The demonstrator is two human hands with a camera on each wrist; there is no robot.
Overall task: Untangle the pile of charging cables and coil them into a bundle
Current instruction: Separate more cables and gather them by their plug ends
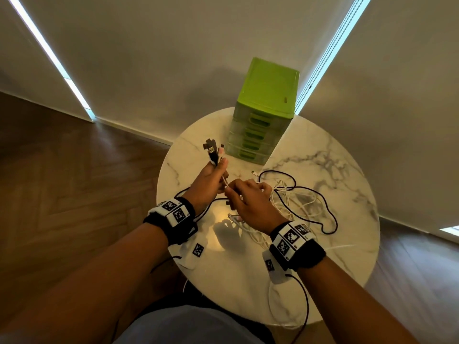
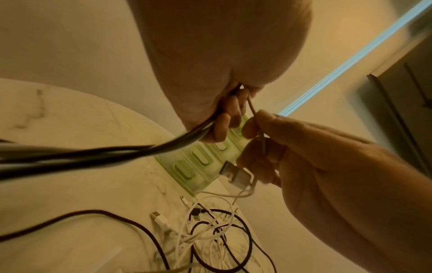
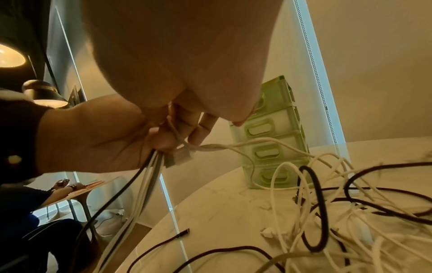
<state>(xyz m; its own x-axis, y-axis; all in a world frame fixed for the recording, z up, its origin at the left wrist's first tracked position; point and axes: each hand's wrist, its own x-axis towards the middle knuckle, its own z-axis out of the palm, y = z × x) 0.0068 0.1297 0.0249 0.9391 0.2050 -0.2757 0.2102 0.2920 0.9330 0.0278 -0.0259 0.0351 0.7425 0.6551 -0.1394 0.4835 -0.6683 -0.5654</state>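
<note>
Over the round marble table, my left hand grips a bunch of cable ends. Their black and white plugs stick up above the fist. The gripped dark and white cables trail down from it toward my left. My right hand sits right next to the left hand and pinches a thin white cable running out of the left fist. A white USB plug lies against the right fingers. The tangled pile of black and white cables lies on the table to the right.
A green plastic drawer unit stands at the table's far side, by the wall. White tagged pads lie near the front edge. In the right wrist view another person sits at a second table in the background.
</note>
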